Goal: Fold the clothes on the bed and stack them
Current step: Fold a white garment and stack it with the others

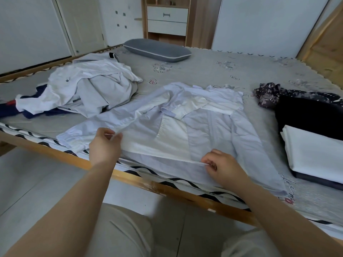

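Shirt first: a pale blue long-sleeved one with white panels, spread flat across the near middle of the bed, its hem toward me and hanging a little over the wooden bed rail. From my feed the left hand has its grip clamped on the shirt's edge where the left sleeve meets the body, thumb and fingers pinching the cloth and lifting it slightly off the mattress. The right hand is likewise pinched tight on the hem near the front placket, fingers curled around a thin fold of fabric. A taut line of cloth runs between the two hands. The left sleeve stretches out to the left, its cuff lying at the bed's edge; the right sleeve lies straight down along the shirt's right side.

To the far left I see a loose heap of unfolded clothes, white and grey over something navy with a bit of red. On the right sits a stack: a folded white piece on top of a dark folded garment, with a dark floral-patterned cloth crumpled just behind it. A grey pillow rests at the far side of the bed, and a wooden cabinet with white drawers stands against the wall beyond.
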